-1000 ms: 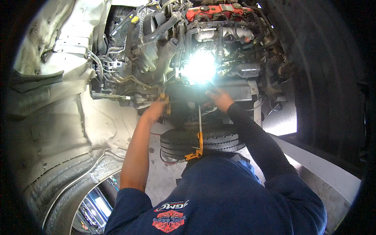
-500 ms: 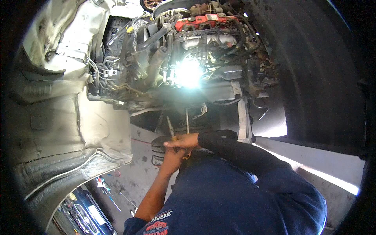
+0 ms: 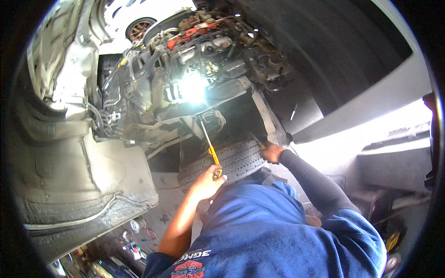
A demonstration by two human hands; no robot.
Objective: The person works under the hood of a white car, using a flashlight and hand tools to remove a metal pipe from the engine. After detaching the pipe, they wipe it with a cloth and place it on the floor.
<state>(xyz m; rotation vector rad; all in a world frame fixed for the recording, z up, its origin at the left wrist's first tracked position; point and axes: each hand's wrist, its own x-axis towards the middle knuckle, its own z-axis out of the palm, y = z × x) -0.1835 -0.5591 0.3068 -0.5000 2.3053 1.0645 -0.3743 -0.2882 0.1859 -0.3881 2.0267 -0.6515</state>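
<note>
My left hand is closed round the yellow handle of a screwdriver-like tool. Its straight silver shaft points up toward the underside of the engine bay. To the right, my right hand grips a second hand tool, of which a thin dark end and a bit of amber handle show; its kind is unclear. Both hands are over a black tire lying below the exposed engine. A dangling pale cord hangs just above the yellow tool.
A glaring work light shines in the engine bay. Bare body panels stand on my left, and a large dark panel rises at upper right. A pale strut stands beyond my right hand. Assorted gear lies lower left.
My hands, together before, are now apart: the right has moved right with its tool, while the left keeps the yellow-handled one. The view has tilted, showing more of the tire.
</note>
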